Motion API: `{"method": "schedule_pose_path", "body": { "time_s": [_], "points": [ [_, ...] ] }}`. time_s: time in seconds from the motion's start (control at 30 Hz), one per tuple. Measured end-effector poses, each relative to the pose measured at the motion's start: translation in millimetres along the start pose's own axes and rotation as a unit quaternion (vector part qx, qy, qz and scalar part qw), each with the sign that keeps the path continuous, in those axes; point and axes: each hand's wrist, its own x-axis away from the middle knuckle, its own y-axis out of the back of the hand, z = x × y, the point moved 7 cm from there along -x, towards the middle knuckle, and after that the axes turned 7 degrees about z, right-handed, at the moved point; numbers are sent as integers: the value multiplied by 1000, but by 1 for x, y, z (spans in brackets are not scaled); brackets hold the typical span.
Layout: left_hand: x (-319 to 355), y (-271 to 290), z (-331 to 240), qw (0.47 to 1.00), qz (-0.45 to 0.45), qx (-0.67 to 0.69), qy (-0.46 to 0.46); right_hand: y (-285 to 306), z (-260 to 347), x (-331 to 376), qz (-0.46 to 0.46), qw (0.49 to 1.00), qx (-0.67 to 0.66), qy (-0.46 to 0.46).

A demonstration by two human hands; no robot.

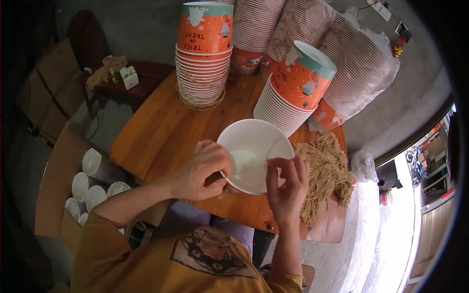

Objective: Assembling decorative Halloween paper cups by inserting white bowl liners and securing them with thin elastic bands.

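Note:
A white-lined paper bucket [251, 139] is tilted toward me over the near part of the table, its open mouth showing. My left hand [207, 168] is closed at the bucket's left rim, thumb and fingers pinched together there. At the right rim my right hand [288, 180] has its fingertips pinched on a thin cord [251, 172], which loops across the bucket's mouth. The cord's ends are hidden by my fingers. Right beside my right hand lies a heap of tan cords [325, 176].
Nested orange-and-teal bucket stacks stand upside down on the wooden table [156, 127]: one with cords around it [202, 73], another leaning [288, 102]. Plastic-wrapped stacks [361, 63] stand behind. A cardboard box [58, 185] at left holds several white buckets [95, 195]. A side bench [151, 71] stands farther back.

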Motion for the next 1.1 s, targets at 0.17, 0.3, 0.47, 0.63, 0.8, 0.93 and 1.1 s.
{"method": "schedule_pose_path", "body": {
  "time_s": [0.17,0.3,0.47,0.63,0.8,0.93,1.1],
  "points": [
    [6,25,4,1000,-21,-13,-19,15,21,6,155,984,42,81],
    [10,70,6,997,-65,-25,-15,-15,33,-11,184,975,-8,121],
    [52,178,-18,939,-337,35,-58,-68,34,-100,208,884,-417,-26],
    [92,215,-56,897,-425,-109,-53,-98,70,-187,197,807,-555,41],
    [76,236,-58,894,-347,-283,16,-103,98,-160,182,928,-319,66],
    [62,225,-32,942,-210,-262,17,-102,118,-118,209,933,-247,154],
    [61,204,6,975,-123,-184,14,-113,103,-95,277,919,-258,109]
  ]
}}
